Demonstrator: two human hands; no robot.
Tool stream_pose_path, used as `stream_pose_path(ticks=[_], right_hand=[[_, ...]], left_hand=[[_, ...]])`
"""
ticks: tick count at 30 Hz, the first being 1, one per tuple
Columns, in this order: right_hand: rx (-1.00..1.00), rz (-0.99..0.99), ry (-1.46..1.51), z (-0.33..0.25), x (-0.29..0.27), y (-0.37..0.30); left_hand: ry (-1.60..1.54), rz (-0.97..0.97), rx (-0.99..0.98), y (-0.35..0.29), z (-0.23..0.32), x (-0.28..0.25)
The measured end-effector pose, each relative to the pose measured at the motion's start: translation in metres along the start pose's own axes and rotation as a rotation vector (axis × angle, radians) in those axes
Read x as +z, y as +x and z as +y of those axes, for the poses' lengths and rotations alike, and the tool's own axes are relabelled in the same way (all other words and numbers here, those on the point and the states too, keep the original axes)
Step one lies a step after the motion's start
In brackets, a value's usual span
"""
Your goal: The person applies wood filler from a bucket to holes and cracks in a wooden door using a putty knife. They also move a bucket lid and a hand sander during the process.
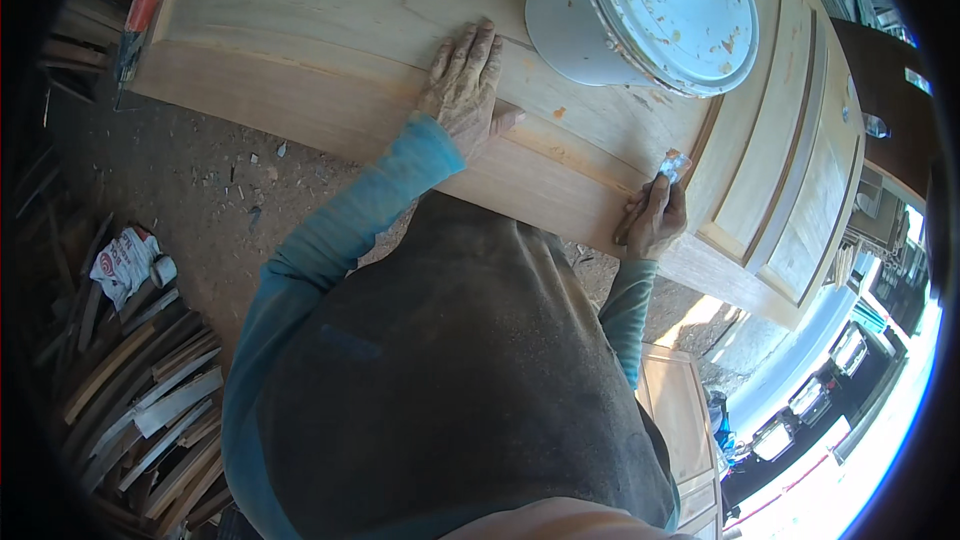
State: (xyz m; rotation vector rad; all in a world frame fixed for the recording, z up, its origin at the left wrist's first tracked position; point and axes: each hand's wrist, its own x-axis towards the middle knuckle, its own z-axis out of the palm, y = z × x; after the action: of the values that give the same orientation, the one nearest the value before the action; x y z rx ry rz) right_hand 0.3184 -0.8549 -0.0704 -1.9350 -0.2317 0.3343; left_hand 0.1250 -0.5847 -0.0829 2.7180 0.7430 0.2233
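On my feed the L hand (463, 90) lies flat, palm down, on the wooden panel (300, 80), fingers close tog. w/ thumb out to the side. I've got the R hand (657, 218) pinched narrow, thumb + fingers, on a small smeared flat piece (674, 166) over the panel's near part; can't tell if its tip touches the wood. Just beyond it, the pale bucket (572, 30) w/ spotted lid (675, 10) sits on the panel. Wood strips (160, 410) piled low, well off L.
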Motion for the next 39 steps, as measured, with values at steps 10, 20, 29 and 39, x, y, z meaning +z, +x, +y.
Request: stream_pose_path(ticks=[10,20,29,39], right_hand=[[-0.060,-0.027,-0.007,-0.004,-0.004,-0.002],[0.063,-0.279,0.304,-0.007,-0.031,0.001],[0.102,-0.328,0.627,-0.020,-0.079,-0.026],[0.040,-0.407,0.605,-0.063,-0.094,0.010]], left_hand=[[-0.097,-0.078,-0.033,-0.003,0.024,-0.015],[-0.485,0.736,0.138,0.072,0.073,-0.123],[0.145,0.268,0.079,0.109,0.116,-0.125],[0.120,0.367,0.106,0.128,0.113,-0.125]])
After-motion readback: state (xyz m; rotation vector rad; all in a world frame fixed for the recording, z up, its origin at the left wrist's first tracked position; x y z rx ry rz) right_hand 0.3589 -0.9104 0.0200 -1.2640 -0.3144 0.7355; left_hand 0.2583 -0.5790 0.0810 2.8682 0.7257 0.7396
